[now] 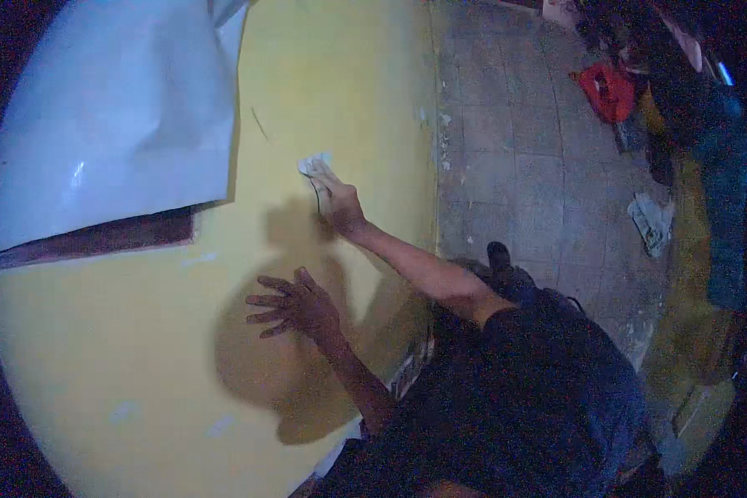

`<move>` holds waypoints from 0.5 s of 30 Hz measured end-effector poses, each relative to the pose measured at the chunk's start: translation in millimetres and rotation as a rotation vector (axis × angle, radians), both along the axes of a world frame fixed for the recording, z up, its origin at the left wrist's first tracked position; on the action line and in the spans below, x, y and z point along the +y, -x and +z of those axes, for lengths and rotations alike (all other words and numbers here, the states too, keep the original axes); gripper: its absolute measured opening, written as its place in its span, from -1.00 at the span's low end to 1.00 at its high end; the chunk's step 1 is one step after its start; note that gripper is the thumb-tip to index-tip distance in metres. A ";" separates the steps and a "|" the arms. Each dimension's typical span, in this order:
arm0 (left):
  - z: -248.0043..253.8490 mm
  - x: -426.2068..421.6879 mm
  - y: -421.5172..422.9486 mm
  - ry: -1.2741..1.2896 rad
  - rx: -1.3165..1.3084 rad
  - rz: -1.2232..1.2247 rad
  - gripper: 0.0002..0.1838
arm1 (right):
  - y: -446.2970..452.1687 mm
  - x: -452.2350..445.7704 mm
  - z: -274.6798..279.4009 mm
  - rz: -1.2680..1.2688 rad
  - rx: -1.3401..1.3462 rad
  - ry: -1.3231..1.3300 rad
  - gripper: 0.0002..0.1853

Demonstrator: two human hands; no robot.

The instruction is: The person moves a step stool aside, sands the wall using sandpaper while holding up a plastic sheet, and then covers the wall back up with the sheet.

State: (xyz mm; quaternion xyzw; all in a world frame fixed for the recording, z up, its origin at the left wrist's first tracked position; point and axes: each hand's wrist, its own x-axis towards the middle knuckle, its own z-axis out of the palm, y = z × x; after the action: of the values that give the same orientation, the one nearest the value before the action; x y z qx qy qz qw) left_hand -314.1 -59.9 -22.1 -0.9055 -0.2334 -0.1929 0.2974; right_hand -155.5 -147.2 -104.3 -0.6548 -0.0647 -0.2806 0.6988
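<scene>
My right hand [340,207] is closed on a pale, flat piece [314,163], which it presses against the yellow wall [340,83]. Whether this piece is cloth or paper cannot be made out. Lower in the view, my left hand [295,307] is spread with its fingers apart and nothing in it; it lies at the wall surface, in the shadow of my head and arms. A thin dark mark [259,122] shows on the wall near the right hand. Several whitish patches [221,426] lie further down the wall.
A white plastic sheet [133,124] hangs over a dark, framed opening [100,236] at the left. Tiled floor [506,124] stretches out on the right, with a red object [607,91] and a crumpled pale item [651,222] on it. My dark-shod foot [498,257] stands close to the wall.
</scene>
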 end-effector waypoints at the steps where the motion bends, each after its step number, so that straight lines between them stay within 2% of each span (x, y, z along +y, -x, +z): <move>1: 1.0 2.8 -0.9 0.050 -0.006 -0.015 -0.15 | 8.3 -2.5 12.9 0.000 -0.009 -0.001 -0.55; 3: 6.1 -1.6 -6.0 -0.021 -0.031 -0.038 -0.15 | 31.5 -14.4 41.5 0.242 0.042 0.223 -0.66; 4: 2.9 -12.9 -3.9 -0.072 -0.046 -0.043 -0.15 | 32.2 -24.7 51.1 0.040 -0.189 0.163 -0.66; 7: 6.7 -16.9 -1.6 -0.098 -0.058 -0.067 -0.14 | 18.3 -38.5 39.8 0.096 -0.049 0.032 -0.60; 10: 15.5 -36.4 4.7 0.024 0.044 0.067 -0.14 | 29.6 -35.1 57.5 0.148 -0.152 0.095 -0.49; 13: 14.6 -43.9 12.3 -0.016 0.023 0.014 -0.14 | 24.5 -50.9 63.5 0.189 -0.251 0.095 -0.46; 14: 13.7 -45.9 15.8 -0.010 0.020 0.023 -0.14 | 12.8 -56.0 58.5 0.160 -0.124 0.072 -0.42; 15: 4.7 -34.1 4.2 0.014 0.025 0.016 -0.15 | -0.1 -44.6 50.6 0.162 -0.128 0.085 -0.42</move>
State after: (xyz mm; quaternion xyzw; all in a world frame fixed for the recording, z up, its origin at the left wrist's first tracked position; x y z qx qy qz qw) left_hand -318.3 -93.9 -17.3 -0.9079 -0.2382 -0.1775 0.2956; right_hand -155.4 -191.8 -53.7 -0.6570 -0.1739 -0.2616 0.6853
